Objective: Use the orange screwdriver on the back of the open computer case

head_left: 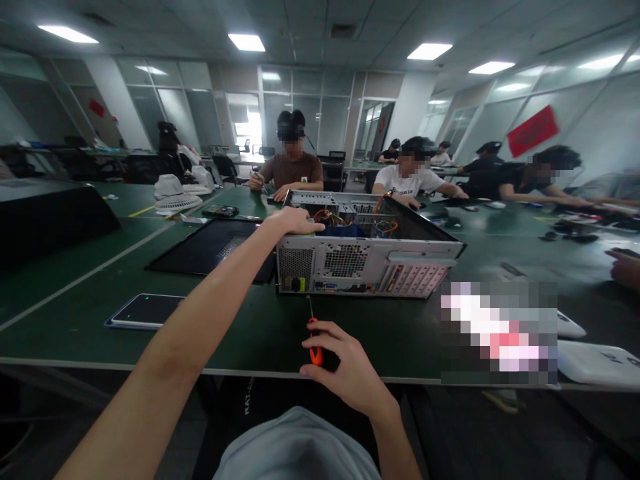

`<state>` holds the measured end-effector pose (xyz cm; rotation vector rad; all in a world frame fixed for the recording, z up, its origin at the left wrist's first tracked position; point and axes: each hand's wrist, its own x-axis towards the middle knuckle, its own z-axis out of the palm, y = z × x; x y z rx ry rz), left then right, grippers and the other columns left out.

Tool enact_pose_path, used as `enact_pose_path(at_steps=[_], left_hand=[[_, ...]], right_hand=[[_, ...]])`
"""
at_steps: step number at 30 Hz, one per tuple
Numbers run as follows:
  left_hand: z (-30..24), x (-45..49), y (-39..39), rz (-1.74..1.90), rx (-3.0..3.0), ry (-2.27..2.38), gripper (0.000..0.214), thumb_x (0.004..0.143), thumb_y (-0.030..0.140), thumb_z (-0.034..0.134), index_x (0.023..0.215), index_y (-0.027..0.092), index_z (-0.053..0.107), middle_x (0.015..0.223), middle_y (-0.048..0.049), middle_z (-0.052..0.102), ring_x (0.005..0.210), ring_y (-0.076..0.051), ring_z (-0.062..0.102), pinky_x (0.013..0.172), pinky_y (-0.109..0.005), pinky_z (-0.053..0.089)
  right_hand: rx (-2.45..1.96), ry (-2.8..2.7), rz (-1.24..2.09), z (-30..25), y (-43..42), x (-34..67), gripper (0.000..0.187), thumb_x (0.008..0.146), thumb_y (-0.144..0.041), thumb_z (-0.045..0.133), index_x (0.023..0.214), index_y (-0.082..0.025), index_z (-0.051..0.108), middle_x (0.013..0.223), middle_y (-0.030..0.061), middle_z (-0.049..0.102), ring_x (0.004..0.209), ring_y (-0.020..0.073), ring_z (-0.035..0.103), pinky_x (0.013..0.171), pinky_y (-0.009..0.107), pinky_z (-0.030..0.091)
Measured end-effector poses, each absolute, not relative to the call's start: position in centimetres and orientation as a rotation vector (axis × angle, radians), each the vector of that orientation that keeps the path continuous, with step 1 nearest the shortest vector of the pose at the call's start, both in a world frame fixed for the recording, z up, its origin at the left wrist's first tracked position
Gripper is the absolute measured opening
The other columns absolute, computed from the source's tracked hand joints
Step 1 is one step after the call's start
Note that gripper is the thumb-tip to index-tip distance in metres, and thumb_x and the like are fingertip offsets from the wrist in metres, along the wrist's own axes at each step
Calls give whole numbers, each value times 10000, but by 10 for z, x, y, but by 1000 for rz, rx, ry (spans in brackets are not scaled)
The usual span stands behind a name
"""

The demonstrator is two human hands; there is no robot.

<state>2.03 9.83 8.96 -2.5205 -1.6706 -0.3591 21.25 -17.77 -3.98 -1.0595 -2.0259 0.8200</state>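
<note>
An opened desktop computer case (367, 250) lies on the table in front of me, its vented rear panel facing me and coloured wires showing inside. My left hand (296, 221) reaches over its near left corner, fingers stretched out and resting at the top edge, with the fingertips partly hidden. Below the rear panel, my right hand (345, 363) is closed around a screwdriver (315, 343) with an orange handle. The screwdriver's thin shaft points away from me, its tip at the lower edge of the panel near the power socket; contact is hard to make out.
A black side panel (200, 248) lies left of the case, with a phone (147, 311) nearer me. White fans (175, 195) stand farther back. A white object (600, 363) lies at the right beside a blurred-out patch. Several people sit across the table.
</note>
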Motion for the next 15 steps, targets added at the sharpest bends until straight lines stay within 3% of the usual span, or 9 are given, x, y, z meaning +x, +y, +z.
enact_pose_path(at_steps=[3,7,10,15], left_hand=[[92,16,94,-415,-2646,-1479,713,816,785,583,1188,201,754,1055,-157,763,1002,-334,690,886,-450,542],[105,21,71,-258,-2635,-1699,840,803,815,561,1371,205,658,1318,-165,697,1163,-368,657,970,-469,522],[115,29,53,-97,-2544,-1888,869,835,816,498,1497,254,535,1504,-123,579,1308,-376,582,1069,-489,469],[119,34,42,-75,-2515,-1927,829,877,778,452,1539,279,470,1557,-89,531,1380,-359,527,1121,-484,425]], right_hand=[[-1031,-2029,802,-39,-178,215,382,797,-156,811,1155,-273,749,1425,79,626,1330,267,602,1140,428,467],[-1010,-1975,723,-44,-177,213,320,820,-166,802,1117,-267,738,1343,78,654,1284,252,621,1101,412,488],[-1017,-1955,566,-48,-177,209,324,766,-198,865,1048,-248,715,1226,77,658,1188,260,633,1022,407,515],[-1124,-1999,403,-47,-178,201,256,782,-212,843,933,-209,636,957,41,662,945,238,631,876,386,517]])
